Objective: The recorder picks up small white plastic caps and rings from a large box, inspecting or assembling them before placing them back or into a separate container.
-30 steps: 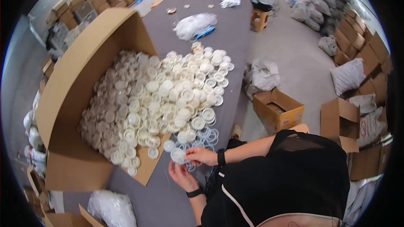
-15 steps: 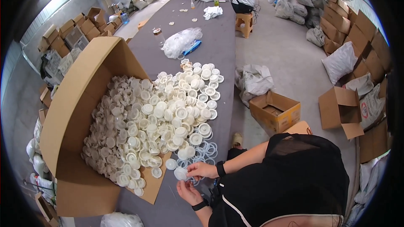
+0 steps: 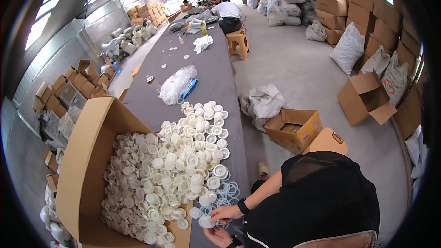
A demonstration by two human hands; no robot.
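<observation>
My right hand (image 3: 225,213) pinches a round white plastic lid (image 3: 205,222) at its edge, just above the grey-covered table. Below it, my left hand (image 3: 217,237) is closed with its fingertips at the lid's lower edge; the fingers partly hide their grip. Next to my hands lies a cluster of pale blue translucent rings (image 3: 227,194). One loose lid (image 3: 195,212) rests just left of the held one. A large heap of white lids (image 3: 183,167) spreads across the table and out of a tipped cardboard box (image 3: 87,156).
Farther along the table (image 3: 183,76) are a clear plastic bag (image 3: 175,86), a blue packet (image 3: 189,89) and a white cloth (image 3: 203,43). An open carton (image 3: 294,131) and a plastic stool (image 3: 238,43) stand on the floor at right. A person in white (image 3: 228,13) sits beyond.
The view has tilted upward, so the table and heap appear lower. Both hands stay together at the white lid beside the rings.
</observation>
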